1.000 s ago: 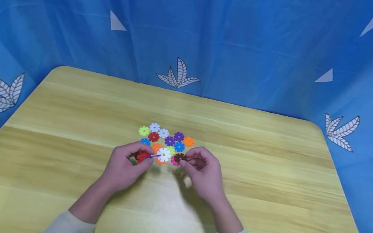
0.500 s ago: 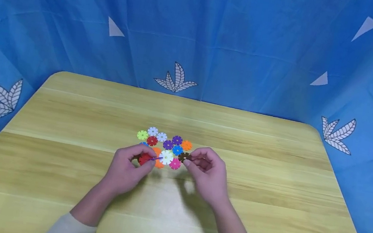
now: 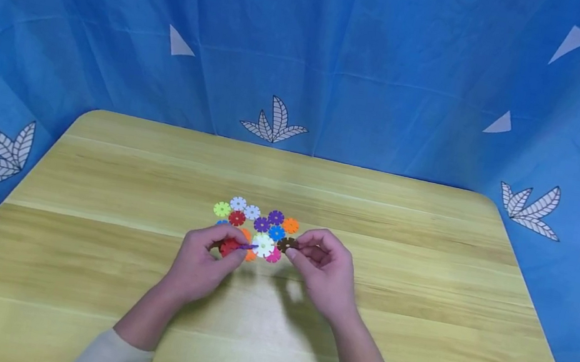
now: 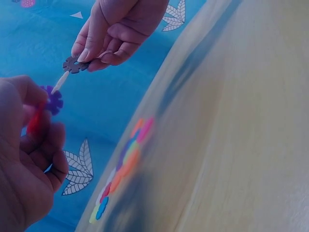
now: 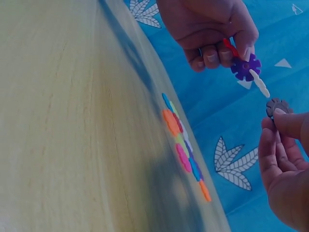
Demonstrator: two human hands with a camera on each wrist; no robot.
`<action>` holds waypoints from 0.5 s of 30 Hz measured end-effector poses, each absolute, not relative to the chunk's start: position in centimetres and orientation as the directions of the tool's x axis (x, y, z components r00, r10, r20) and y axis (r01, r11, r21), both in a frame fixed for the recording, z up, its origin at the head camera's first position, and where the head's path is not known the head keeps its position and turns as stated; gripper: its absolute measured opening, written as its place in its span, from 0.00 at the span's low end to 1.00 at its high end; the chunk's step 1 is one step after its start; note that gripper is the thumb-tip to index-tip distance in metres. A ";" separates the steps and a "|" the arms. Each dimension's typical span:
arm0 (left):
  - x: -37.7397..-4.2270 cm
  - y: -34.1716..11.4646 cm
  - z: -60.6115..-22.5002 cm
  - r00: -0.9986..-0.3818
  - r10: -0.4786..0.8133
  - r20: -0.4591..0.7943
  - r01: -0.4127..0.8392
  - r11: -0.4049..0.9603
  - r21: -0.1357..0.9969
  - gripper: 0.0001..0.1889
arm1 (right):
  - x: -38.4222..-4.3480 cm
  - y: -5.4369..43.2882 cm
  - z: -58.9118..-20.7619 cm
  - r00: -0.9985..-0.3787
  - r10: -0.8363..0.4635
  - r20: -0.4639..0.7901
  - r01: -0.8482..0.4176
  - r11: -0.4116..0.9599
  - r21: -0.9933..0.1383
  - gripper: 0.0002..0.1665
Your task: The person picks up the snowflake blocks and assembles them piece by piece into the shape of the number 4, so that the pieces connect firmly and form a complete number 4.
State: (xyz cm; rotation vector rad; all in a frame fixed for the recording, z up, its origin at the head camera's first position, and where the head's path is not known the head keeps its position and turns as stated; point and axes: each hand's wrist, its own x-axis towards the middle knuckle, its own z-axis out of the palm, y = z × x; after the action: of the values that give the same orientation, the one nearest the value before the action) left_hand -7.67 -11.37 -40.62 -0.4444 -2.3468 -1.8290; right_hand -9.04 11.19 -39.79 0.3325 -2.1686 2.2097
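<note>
My left hand (image 3: pixel 203 259) pinches a small chain of notched snowflake discs above the table. A red disc (image 3: pixel 228 248) sits at the fingers, a purple disc (image 5: pixel 240 71) follows, and a white disc (image 3: pixel 263 246) is slotted into the purple one, pointing toward my right hand (image 3: pixel 327 272). Between the thumb and fingers of that hand is a dark brown snowflake disc (image 3: pixel 286 244). In the right wrist view the white disc's free edge (image 5: pixel 264 91) comes close to the brown disc's notched rim (image 5: pixel 274 105). Part of the red disc is hidden by the left fingers.
Several loose snowflake discs lie just beyond my hands on the wooden table (image 3: pixel 422 278), among them a lime one (image 3: pixel 221 209), an orange one (image 3: pixel 291 225) and a pink one (image 3: pixel 274 256). A blue patterned curtain (image 3: pixel 399 65) surrounds the table's back and sides.
My left hand has shifted slightly right with its discs. My right hand moved a little right with the brown disc, then stayed nearly still. Both grips are kept; the head view tilted slightly.
</note>
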 end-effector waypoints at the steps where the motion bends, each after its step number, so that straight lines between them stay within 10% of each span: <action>1: -7.7 -11.3 -40.6 -0.947 0.151 0.282 0.310 0.217 0.926 0.07 | -9.0 11.2 -39.8 -0.976 -0.132 0.175 -0.173 -0.031 -0.985 0.11; 15: -7.4 -11.0 -40.3 -0.955 0.166 0.246 0.278 0.218 0.935 0.09 | -9.0 11.0 -40.0 -0.960 -0.154 0.233 -0.222 -0.086 -0.971 0.12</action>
State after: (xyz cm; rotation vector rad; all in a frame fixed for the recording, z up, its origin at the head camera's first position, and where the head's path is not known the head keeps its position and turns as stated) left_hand -7.45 -10.96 -40.29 -0.4356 -2.3781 -1.8583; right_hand -9.03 10.97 -39.99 0.4305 -2.0915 2.2394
